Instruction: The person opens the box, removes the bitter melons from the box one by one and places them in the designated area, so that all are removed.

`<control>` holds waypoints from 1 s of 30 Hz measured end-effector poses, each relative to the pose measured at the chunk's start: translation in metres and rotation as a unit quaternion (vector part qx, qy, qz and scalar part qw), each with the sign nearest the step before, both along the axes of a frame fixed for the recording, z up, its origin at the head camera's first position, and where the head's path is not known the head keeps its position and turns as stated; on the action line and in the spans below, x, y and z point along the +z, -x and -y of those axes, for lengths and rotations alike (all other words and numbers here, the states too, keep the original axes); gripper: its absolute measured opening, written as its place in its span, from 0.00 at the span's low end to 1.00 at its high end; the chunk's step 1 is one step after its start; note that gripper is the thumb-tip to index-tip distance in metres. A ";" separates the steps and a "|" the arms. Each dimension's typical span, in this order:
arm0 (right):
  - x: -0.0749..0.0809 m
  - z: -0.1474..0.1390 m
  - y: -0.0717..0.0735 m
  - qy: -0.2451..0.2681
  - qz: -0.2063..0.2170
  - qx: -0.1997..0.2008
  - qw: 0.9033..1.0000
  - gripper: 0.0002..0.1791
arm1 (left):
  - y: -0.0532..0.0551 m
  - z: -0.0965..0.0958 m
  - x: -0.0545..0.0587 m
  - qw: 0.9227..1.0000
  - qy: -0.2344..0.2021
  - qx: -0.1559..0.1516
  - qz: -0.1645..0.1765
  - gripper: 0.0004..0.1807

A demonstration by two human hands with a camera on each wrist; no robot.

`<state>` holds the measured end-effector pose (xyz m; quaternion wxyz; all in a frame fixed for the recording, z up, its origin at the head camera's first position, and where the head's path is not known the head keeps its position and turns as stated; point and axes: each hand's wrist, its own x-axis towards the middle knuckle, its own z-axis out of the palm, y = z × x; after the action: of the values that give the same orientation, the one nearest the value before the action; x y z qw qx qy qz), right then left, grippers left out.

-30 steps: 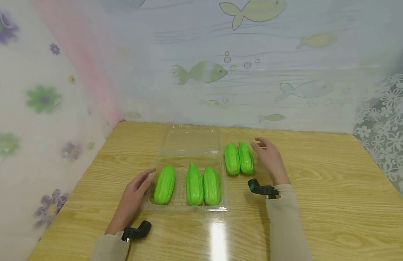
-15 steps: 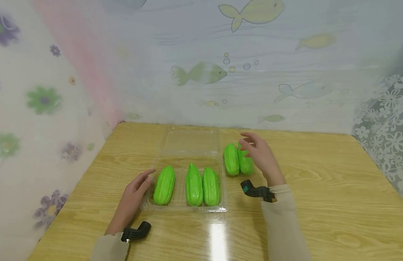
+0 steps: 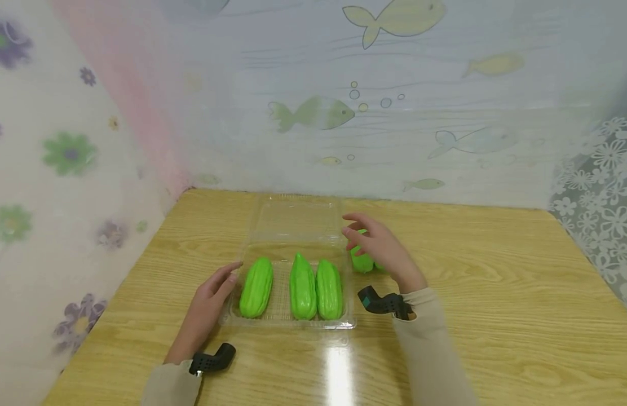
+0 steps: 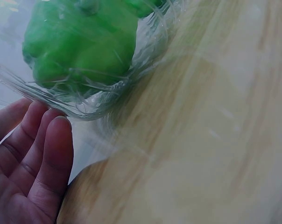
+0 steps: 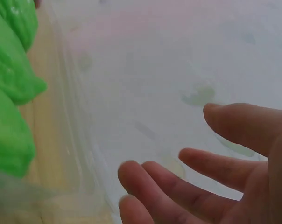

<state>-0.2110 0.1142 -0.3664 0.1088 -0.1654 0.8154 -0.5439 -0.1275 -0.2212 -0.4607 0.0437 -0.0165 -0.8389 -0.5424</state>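
Observation:
A clear plastic clamshell box (image 3: 285, 323) lies on the table with its lid (image 3: 298, 220) folded back. Inside are three glossy green, ridged gourds: one at the left (image 3: 256, 288), a pointed one in the middle (image 3: 302, 290) and one at the right (image 3: 329, 290). My left hand (image 3: 204, 307) rests against the box's left side, fingertips touching its wall in the left wrist view. Above two more green gourds (image 3: 363, 263) right of the box, my right hand (image 3: 382, 248) hovers with fingers spread and loosely bent. Nothing is in it; it partly covers these two.
The wood-grain table (image 3: 511, 299) reaches back to a wall (image 3: 293, 152) with painted fish. A flowered wall (image 3: 105, 186) borders the left side, and a white floral panel (image 3: 613, 203) stands at the right.
My right hand has moved left, from beside the two outer gourds to over them, near the box's right edge. The left hand, box and gourds stay put.

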 end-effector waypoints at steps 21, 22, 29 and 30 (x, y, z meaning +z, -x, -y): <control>-0.008 0.038 0.008 -0.021 0.078 0.083 0.993 0.27 | 0.029 0.010 -0.004 1.000 -0.004 -0.018 0.006 0.22; -0.009 0.040 0.008 -0.024 0.080 0.083 0.993 0.27 | 0.031 0.011 -0.005 1.000 -0.005 -0.019 0.007 0.22; -0.013 0.049 0.014 -0.038 0.082 0.075 0.993 0.26 | 0.041 0.014 -0.005 1.000 -0.008 -0.028 0.005 0.22; -0.014 0.051 0.015 -0.040 0.084 0.073 0.993 0.26 | 0.043 0.015 -0.006 1.000 -0.008 -0.029 0.004 0.22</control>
<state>-0.2260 0.0634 -0.3801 0.2225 -0.1740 0.8103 -0.5135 -0.1702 -0.2359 -0.4663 0.0246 -0.0378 -0.8336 -0.5505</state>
